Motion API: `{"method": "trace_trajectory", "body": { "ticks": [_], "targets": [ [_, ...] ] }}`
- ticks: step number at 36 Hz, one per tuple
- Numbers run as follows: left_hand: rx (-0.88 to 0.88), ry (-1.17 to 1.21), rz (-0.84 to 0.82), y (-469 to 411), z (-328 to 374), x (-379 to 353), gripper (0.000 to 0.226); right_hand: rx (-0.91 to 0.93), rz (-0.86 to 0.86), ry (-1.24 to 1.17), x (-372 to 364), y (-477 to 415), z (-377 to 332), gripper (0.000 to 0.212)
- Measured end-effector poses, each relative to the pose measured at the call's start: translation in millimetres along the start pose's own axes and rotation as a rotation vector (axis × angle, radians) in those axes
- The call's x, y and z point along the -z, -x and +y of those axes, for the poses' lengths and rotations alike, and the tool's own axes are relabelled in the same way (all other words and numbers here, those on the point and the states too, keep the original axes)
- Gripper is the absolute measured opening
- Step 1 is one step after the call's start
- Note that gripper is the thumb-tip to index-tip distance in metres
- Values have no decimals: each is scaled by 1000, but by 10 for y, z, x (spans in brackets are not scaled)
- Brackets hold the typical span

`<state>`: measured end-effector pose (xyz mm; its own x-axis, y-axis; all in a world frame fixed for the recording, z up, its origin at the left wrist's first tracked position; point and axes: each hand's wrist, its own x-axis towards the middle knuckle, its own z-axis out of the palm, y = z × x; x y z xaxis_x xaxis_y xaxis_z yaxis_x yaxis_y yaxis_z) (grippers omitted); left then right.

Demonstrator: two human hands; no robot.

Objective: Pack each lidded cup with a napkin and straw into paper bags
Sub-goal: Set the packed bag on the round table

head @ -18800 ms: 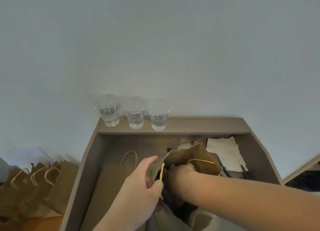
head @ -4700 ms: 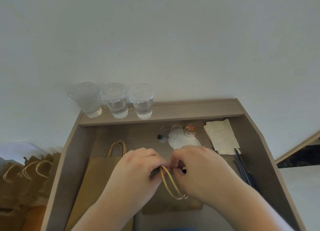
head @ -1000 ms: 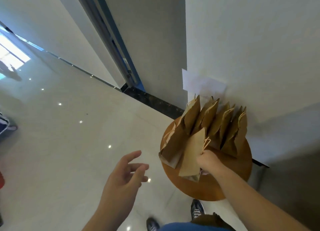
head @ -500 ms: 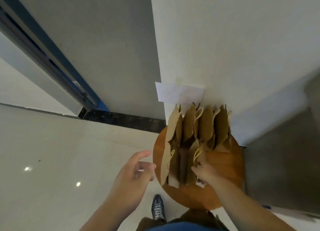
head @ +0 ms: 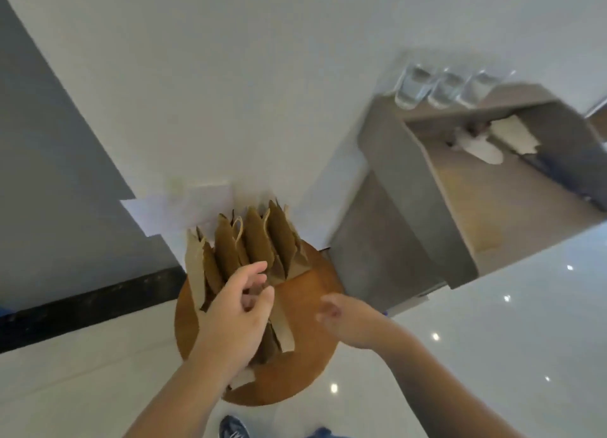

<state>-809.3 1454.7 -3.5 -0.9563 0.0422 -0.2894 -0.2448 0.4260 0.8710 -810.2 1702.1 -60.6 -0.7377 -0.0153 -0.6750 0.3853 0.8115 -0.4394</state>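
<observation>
Released by the right hand (head: 341, 319), now loose and empty, the near paper bag (head: 282, 329) leans on the stool (head: 305, 293) under the left hand (head: 236, 312), grip unclear; a careless nudge could topple the row of bags (head: 259, 240) behind.

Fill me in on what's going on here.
A person stands over a round wooden stool holding brown paper bags by the wall. The left hand is over the front bag, grip unclear; the right hand hovers empty beside it. Three lidded cups wait unpacked on the counter.
</observation>
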Motion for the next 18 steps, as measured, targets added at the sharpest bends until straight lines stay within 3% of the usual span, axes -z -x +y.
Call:
{"method": "trace_trajectory", "body": {
  "ticks": [8, 10, 13, 18],
  "targets": [
    [-165, -171, -175, -106, 754, -1036, 44, 31, 524, -346, 898, 797, 929, 76],
    [-181, -187, -202, -113, 907, -1337, 43, 21, 630, -366, 1069, 902, 1265, 66],
    [-185, -176, -228, -92, 1083, -1748, 42, 12, 718, -386, 1225, 986, 1623, 43],
    [-270, -158, -170, 38, 1452, -2616, 49, 104, 722, -286, 1645, 884, 2186, 44]
  ]
}}
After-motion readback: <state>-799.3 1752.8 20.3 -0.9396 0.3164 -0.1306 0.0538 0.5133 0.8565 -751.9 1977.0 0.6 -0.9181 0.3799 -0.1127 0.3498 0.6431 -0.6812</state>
